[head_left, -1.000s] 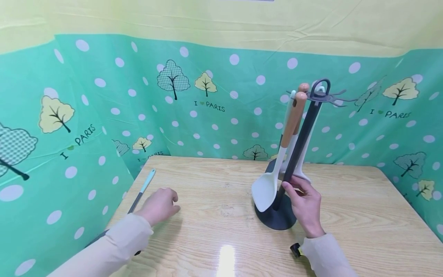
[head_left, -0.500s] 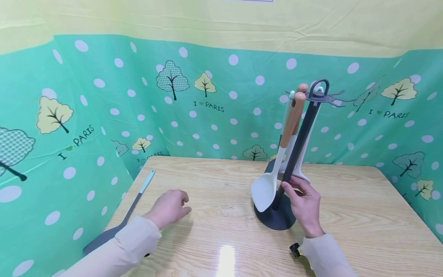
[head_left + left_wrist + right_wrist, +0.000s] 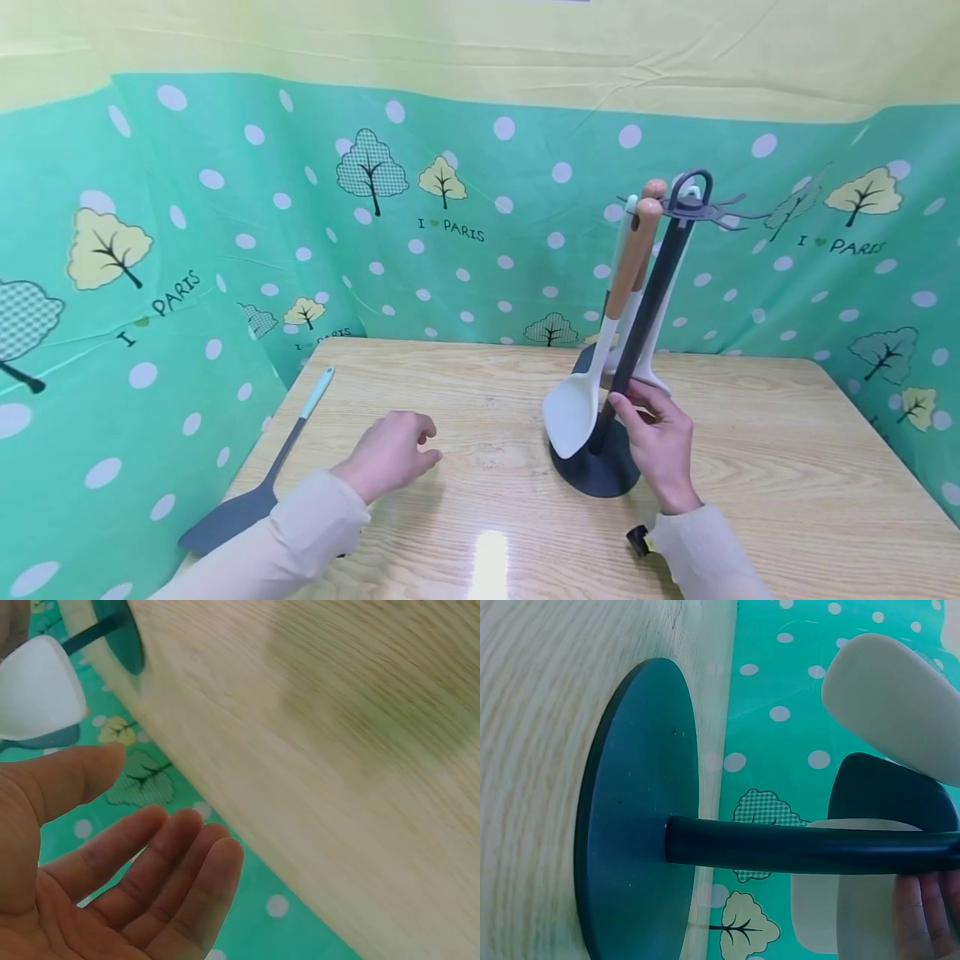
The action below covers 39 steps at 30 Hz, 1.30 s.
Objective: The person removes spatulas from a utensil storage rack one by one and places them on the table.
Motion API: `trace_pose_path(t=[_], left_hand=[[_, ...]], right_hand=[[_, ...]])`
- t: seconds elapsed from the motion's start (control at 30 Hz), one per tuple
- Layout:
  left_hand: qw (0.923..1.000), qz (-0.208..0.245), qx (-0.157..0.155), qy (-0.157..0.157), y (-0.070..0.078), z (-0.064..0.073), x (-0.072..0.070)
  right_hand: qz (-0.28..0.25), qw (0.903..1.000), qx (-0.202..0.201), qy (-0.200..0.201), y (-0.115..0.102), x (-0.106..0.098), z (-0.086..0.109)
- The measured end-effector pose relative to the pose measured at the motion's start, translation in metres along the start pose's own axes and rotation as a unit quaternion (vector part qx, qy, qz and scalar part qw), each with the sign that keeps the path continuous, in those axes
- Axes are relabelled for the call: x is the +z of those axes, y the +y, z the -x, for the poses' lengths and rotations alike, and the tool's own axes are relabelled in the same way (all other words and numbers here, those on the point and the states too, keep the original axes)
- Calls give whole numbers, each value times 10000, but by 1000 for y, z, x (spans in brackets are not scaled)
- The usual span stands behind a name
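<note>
My right hand pinches the lower part of the dark pole of a utensil stand, thumb in front. The pole rises from a round dark base and leans right in the head view. From its hooks hang several utensils, foremost a white turner with a wooden handle. Over the table's left half, my left hand holds nothing; its fingers are loosely bent, apart from the thumb. A dark grey turner with a mint handle lies left of it, partly behind the sleeve.
The wooden table has its far edge against a green dotted cloth. Near the right sleeve, a small black object shows at the wrist. Unused dark hooks stick out right from the stand's top.
My left hand has moved right, away from the grey turner, whose blade now shows more from behind the sleeve. The right hand and the stand have stayed in place.
</note>
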<state>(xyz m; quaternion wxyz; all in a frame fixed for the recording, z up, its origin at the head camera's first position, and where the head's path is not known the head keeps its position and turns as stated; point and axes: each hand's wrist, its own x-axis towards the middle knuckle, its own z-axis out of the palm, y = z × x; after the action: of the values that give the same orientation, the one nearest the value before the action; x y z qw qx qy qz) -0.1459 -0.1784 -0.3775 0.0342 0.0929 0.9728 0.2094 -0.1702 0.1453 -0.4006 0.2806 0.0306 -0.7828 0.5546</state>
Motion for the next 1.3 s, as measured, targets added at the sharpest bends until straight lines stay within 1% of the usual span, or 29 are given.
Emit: trace_pose_path(t=[0.13,0.37,0.7,0.87,0.93,1.13,1.3], left_hand=[[9998,66,176,-8,10,0,1],[9982,148,582,47,24,0,4],[9961,329,816,48,43,-6,4],[9941,472,964,140,54,-11,2],[9932,528,1030,157,60,-13,1],[9916,690,1089,122,75,-18,-4],[9874,898,1279,240,86,-22,-9]], right_hand=[[29,10000,42,-9,-2,0,0],[-28,10000,8,0,-2,0,0],[6,10000,5,-6,-2,0,0],[54,10000,26,21,-1,0,-1],[53,10000,56,24,-1,-1,-1],[37,10000,17,20,-1,0,-1],[44,10000,19,-9,-2,0,0]])
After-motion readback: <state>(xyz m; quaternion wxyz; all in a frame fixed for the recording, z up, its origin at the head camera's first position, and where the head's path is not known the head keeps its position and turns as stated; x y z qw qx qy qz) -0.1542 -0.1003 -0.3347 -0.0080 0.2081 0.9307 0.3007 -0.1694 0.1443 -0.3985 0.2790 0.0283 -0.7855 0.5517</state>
